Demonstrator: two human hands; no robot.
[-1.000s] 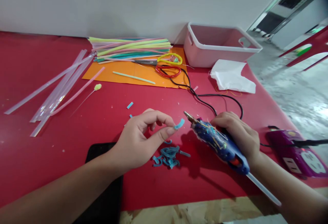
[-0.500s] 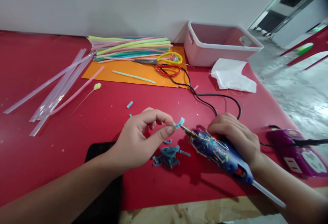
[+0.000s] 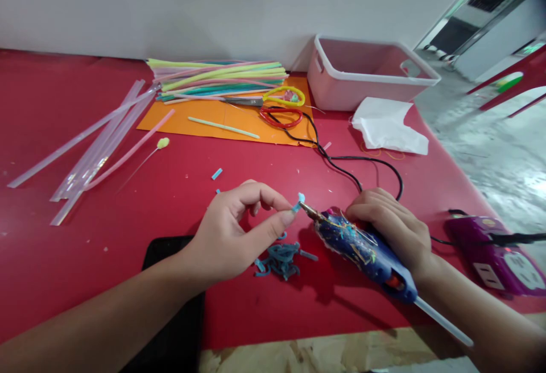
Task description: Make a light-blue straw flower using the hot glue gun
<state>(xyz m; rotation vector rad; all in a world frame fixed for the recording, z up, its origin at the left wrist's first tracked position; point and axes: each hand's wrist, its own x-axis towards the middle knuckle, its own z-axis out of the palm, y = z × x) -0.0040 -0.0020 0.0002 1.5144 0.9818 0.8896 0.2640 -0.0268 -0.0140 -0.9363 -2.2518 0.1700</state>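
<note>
Between thumb and forefinger, my left hand [image 3: 245, 228] pinches a short light-blue pipe cleaner piece [image 3: 300, 200]. My right hand [image 3: 390, 225] is wrapped round a blue glue gun [image 3: 362, 248] streaked with dried glue, a clear glue stick [image 3: 443, 320] poking out of its rear. The gun's metal nozzle [image 3: 310, 210] meets the blue piece, or comes very near it; I cannot tell which. Below my left fingertips lies a small heap of cut blue pipe cleaner pieces [image 3: 281, 259] on the red table [image 3: 239, 316].
At the back, pipe cleaners [image 3: 222, 77] and scissors [image 3: 281, 106] lie on orange paper [image 3: 183, 120]. Glue sticks [image 3: 102, 145] are at left. A pink bin [image 3: 362, 86], white cloth [image 3: 388, 125] and purple power strip [image 3: 495, 253] stand right. A black device [image 3: 174, 316] lies under my left forearm.
My left fingertips and the blue piece have shifted slightly right, with the piece now more upright against the nozzle. The glue gun has drawn slightly left.
</note>
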